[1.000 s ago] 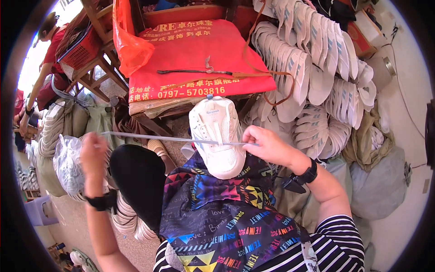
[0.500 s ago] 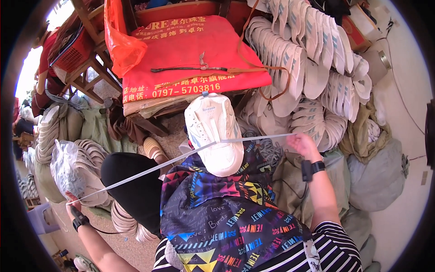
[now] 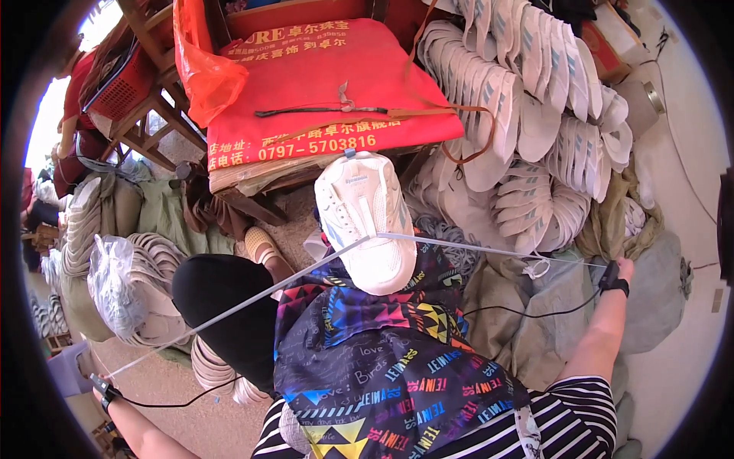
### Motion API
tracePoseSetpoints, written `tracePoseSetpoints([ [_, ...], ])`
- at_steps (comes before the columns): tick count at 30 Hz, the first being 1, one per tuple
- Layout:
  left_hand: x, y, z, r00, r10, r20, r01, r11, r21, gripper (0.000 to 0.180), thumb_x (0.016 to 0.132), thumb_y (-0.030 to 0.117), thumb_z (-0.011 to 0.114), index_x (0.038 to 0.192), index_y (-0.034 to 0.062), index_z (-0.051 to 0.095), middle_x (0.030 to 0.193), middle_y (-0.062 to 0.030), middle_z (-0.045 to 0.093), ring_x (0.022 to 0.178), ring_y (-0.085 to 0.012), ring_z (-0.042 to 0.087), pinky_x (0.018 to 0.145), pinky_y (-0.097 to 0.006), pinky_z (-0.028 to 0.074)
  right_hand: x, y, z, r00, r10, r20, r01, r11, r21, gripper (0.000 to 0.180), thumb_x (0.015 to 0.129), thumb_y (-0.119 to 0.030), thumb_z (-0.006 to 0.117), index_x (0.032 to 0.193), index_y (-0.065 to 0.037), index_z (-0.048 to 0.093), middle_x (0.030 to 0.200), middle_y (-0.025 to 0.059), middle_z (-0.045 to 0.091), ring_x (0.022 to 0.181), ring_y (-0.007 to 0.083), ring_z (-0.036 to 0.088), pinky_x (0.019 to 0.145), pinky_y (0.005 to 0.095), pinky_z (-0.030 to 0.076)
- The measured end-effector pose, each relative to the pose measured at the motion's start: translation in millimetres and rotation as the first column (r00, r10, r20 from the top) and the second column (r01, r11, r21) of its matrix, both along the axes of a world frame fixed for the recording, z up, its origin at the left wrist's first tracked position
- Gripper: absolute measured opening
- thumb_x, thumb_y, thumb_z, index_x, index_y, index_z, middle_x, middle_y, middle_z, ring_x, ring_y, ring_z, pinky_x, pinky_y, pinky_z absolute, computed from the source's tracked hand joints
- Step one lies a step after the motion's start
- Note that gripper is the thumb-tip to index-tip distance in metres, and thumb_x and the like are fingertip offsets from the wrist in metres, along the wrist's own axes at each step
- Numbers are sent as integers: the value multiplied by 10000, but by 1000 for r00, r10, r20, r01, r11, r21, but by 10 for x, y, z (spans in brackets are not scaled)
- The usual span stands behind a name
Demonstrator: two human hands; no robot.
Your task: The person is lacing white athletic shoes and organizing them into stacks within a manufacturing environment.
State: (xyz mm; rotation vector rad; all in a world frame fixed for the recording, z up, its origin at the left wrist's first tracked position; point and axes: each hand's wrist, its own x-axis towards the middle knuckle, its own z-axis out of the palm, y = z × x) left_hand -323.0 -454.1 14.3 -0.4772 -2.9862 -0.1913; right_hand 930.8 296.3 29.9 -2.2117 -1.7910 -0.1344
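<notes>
A white shoe upper [image 3: 364,222] with light blue trim rests toe toward me, between my lap and the table's edge. A flat pale shoelace [image 3: 252,302] passes through its lowest eyelets and stretches taut to both sides. My left hand [image 3: 102,382], far out at the lower left, grips one end; its fingers are small and partly hidden behind the wrist strap. At the right, my right hand [image 3: 625,269] is closed on the other end, also partly covered by its wristband. A dark printed apron [image 3: 397,359] lies over my lap beneath the shoe upper.
Ahead stands a low table with a red cloth [image 3: 329,76], bearing a brown strap [image 3: 428,115]. Stacked shoe uppers [image 3: 512,84] crowd the right, above grey sacks [image 3: 642,298]. A plastic-wrapped bundle [image 3: 115,291] lies left. Another person [image 3: 73,107] sits at the far left.
Both hands have moved outward, the right one far to the right and slightly down, the left one down and left. The shoelace spans wider on both sides of the shoe upper.
</notes>
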Motion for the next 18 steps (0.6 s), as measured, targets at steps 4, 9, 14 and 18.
tracePoseSetpoints([
  [4,-69,-41,263,933,142,330,-319,750,579,208,941,214,547,1105,91,510,778,4,538,713,-152,513,624,-301,443,-454,70,-641,836,-270,-478,342,937,68,154,753,-165,640,673,-40,597,683,114,601,604,300,566,545,430,409],
  [9,-612,1641,147,624,-365,691,-670,204,714,408,963,194,571,1347,82,492,756,34,513,619,-67,449,532,-224,394,-1866,-297,-1358,930,20,-366,-78,986,-146,150,796,-106,582,920,-51,647,711,62,613,687,227,607,556,357,454],
  [14,2198,3651,902,293,-750,594,-272,530,803,439,901,75,600,1326,3,516,907,7,637,756,-41,539,678,-183,430,-6072,-1274,-283,297,9,-955,-681,703,-205,245,971,-166,505,1194,-67,475,932,83,691,608,135,635,520,225,474],
  [18,2955,4189,496,31,-775,631,-165,619,768,259,939,85,612,1178,-11,631,962,-48,686,808,-77,605,752,-227,500,-6953,-1571,-323,145,264,-954,-819,573,34,100,965,-147,559,987,-54,586,872,35,648,750,85,614,615,223,476],
])
